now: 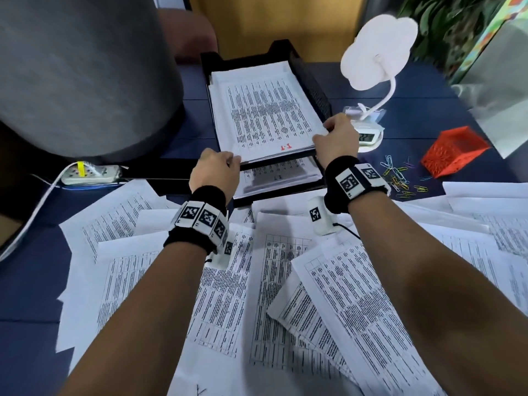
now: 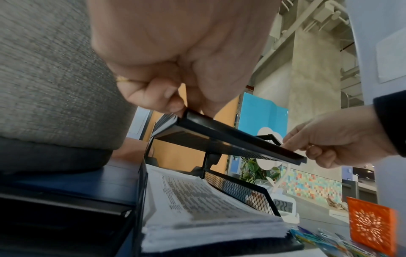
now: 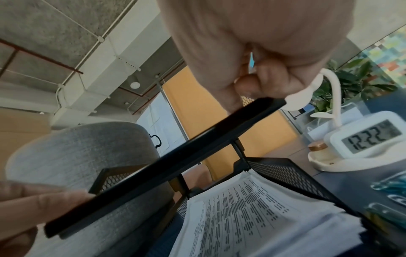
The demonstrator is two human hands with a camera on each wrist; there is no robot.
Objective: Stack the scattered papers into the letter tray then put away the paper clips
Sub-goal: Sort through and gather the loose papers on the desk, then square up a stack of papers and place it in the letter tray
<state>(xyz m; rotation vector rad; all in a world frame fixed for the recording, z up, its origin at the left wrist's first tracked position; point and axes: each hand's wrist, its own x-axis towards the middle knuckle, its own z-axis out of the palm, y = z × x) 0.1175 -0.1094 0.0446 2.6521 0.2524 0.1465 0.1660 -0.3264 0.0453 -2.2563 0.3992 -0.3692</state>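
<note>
Head view first. Both hands are at the near edge of the letter tray's [image 1: 310, 72] upper tier, which sits at 12 o'clock on the dark blue surface [image 1: 34, 281]. I see my left hand [image 1: 214, 174] at the near left corner and my right hand [image 1: 337, 138] at the near right corner, each with fingers curled on the stack of papers [image 1: 265, 110] lying in that tier. A second stack fills the lower tier [image 1: 280, 178]. Scattered papers [image 1: 223, 295] cover the surface from 3 through 6 to 9 o'clock. Paper clips [image 1: 400, 178] lie loose at 2 o'clock, just beside an orange perforated box [image 1: 454, 151]. A white cloud-shaped lamp [image 1: 377, 50] with a clock in its base stands at 1 o'clock; a power strip [image 1: 91, 174] lies at 10 o'clock.

Left wrist view. Left fingers [image 2: 153, 97] are curled at the top of the tier's front rail [image 2: 230, 137], and the right hand meets the rail's far end. I cannot tell whether they clamp rail or paper alone.

Right wrist view. Right fingers [image 3: 259, 83] are clenched above the rail's end; lower-tier papers [image 3: 241, 213] lie flat beneath.
</note>
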